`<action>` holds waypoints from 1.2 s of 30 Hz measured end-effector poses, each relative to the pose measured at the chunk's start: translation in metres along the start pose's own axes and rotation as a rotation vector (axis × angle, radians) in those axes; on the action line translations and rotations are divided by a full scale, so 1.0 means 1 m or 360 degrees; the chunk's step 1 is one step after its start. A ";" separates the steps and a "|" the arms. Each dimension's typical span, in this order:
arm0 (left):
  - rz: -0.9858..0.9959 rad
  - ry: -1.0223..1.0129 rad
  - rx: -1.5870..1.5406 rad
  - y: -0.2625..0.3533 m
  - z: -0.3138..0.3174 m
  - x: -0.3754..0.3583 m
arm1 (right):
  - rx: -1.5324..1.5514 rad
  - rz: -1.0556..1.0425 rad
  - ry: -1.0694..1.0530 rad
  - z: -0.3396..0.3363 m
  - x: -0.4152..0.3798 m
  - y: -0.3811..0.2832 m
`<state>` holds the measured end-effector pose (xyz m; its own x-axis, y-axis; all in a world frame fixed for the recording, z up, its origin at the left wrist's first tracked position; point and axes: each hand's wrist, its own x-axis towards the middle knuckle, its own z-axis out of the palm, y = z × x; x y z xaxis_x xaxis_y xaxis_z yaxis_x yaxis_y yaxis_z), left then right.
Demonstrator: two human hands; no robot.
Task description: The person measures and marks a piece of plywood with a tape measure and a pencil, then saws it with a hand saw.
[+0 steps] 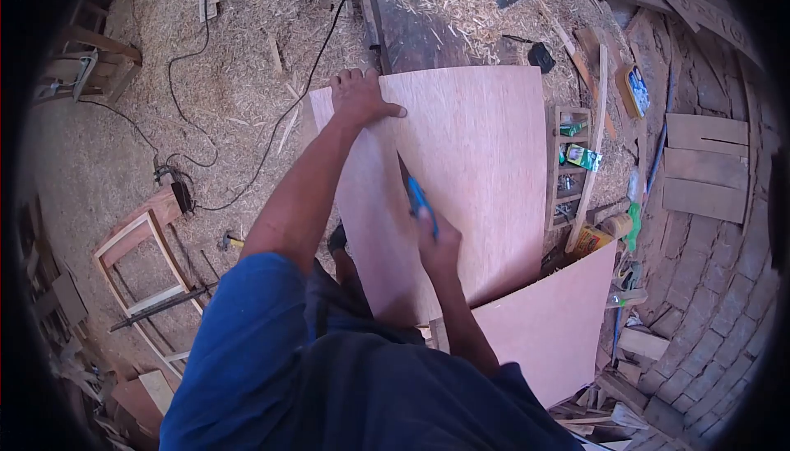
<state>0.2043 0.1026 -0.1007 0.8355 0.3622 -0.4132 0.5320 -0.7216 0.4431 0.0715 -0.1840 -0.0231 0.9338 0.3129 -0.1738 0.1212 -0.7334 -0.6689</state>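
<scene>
While the left hand (360,97) presses flat with spread fingers on the far corner of the large pinkish plywood sheet (477,171), the right hand (436,241) grips a blue-handled cutter (417,197) against its middle. A second plywood sheet (551,327) lies just beside, over the shavings-strewn floor (123,146).

I have one view only, from a camera on the person's head, looking steeply down and slightly forward. It sits close above the plywood sheet (461,179), with fisheye edges taking in the sawdust floor (123,146) far left.
</scene>
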 end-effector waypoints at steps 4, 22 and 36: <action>0.0045 -0.0004 -0.0016 -0.001 0.000 -0.002 | 0.0043 0.0074 -0.0041 -0.022 -0.018 -0.023; 0.0020 -0.0078 -0.0040 -0.002 0.000 0.008 | -0.0025 0.0345 -0.0155 -0.101 -0.113 -0.038; 0.0026 -0.0128 -0.0014 -0.001 -0.005 0.007 | 0.0042 0.0265 -0.0103 -0.085 -0.109 -0.022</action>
<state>0.2099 0.1091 -0.0999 0.8303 0.3016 -0.4686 0.5201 -0.7215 0.4571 -0.0039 -0.2532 0.0723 0.9164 0.2271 -0.3296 -0.0431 -0.7627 -0.6453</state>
